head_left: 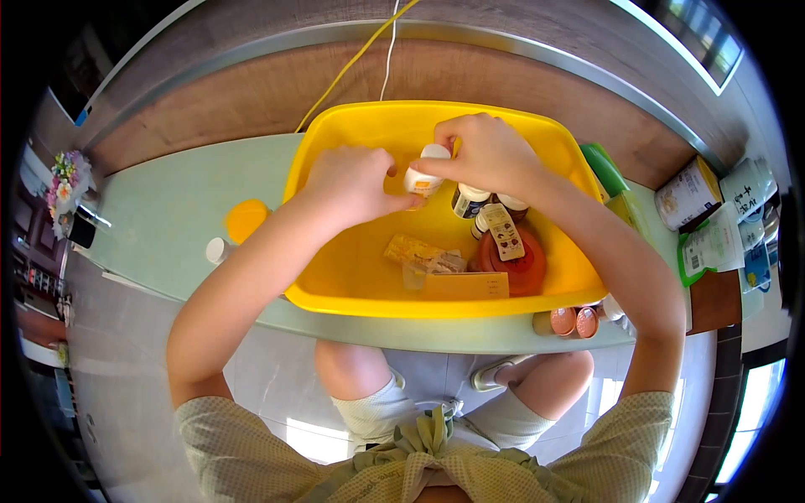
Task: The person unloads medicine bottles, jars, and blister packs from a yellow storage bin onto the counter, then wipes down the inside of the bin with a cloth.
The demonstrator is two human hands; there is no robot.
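A small white pill bottle [421, 181] with an orange-marked label is tilted above the yellow basin [335, 281]. My right hand [490, 152] grips it near its cap, thumb and fingers closed around its right side. Just left of it is my left hand [348, 183], fingers curled and thumb stretched toward the bottle's lower edge; a gap shows between thumb and fingers, and I cannot tell whether the thumb touches. Below my right hand a dark bottle with a white cap [470, 199] stands in the basin, beside a blister pack [504, 233] on a round red container [521, 267].
A yellow-orange box [465, 286] and a crumpled yellow packet [423, 253] lie in the basin. An orange round object [246, 220] and a white cap [218, 250] sit left on the pale green table [176, 197]. Cans and bags, including a white can [688, 197], crowd the right.
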